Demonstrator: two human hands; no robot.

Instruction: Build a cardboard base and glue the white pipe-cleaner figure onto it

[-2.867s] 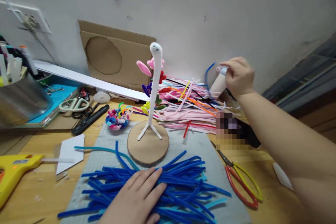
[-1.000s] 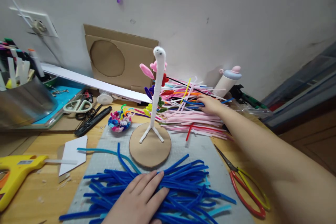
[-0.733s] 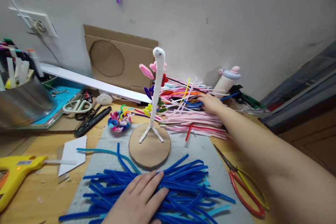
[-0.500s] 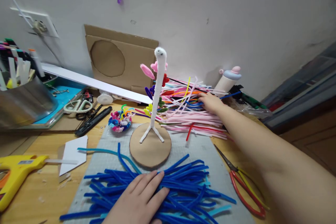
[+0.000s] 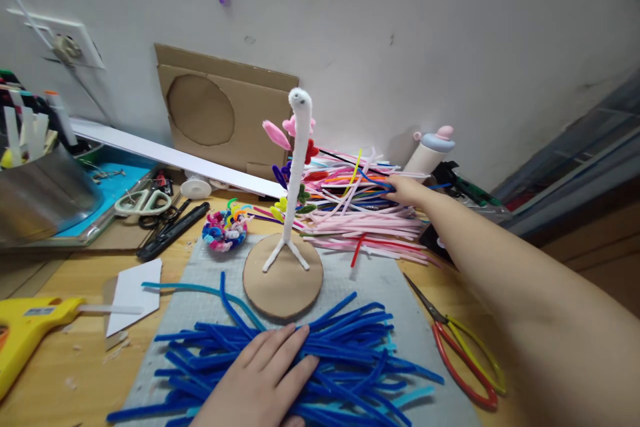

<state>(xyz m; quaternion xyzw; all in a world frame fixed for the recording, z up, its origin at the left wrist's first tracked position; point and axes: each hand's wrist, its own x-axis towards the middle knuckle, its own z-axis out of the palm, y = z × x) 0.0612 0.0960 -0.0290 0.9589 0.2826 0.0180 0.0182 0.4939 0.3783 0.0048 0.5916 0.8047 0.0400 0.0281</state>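
Observation:
My left hand [image 5: 270,373] lies palm down with fingers stretched out on a heap of blue pipe cleaners [image 5: 345,347] at the front of the mat. At the back right, my right hand [image 5: 407,191] is pinched on blue pipe cleaners [image 5: 373,180] over a pile of mostly pink and white pipe cleaners [image 5: 365,223]. Its fingertips are partly hidden. Between the hands stands a white fuzzy stalk [image 5: 300,160] with two splayed feet on a round cardboard disc [image 5: 283,287]. Small pink, red, purple, green and yellow pipe-cleaner shapes show behind the stalk.
Red-and-yellow-handled scissors [image 5: 465,353] lie right of the mat, under my right forearm's side. A yellow glue gun [image 5: 35,327] is at the left. Behind it are light-handled scissors [image 5: 143,203] and a metal pot [image 5: 45,193]. A white bottle [image 5: 423,159] stands by the wall.
My right hand has closed on blue pipe cleaners, whose left ends now sit higher above the pile. My left hand stays on the heap. The whole view has shifted slightly.

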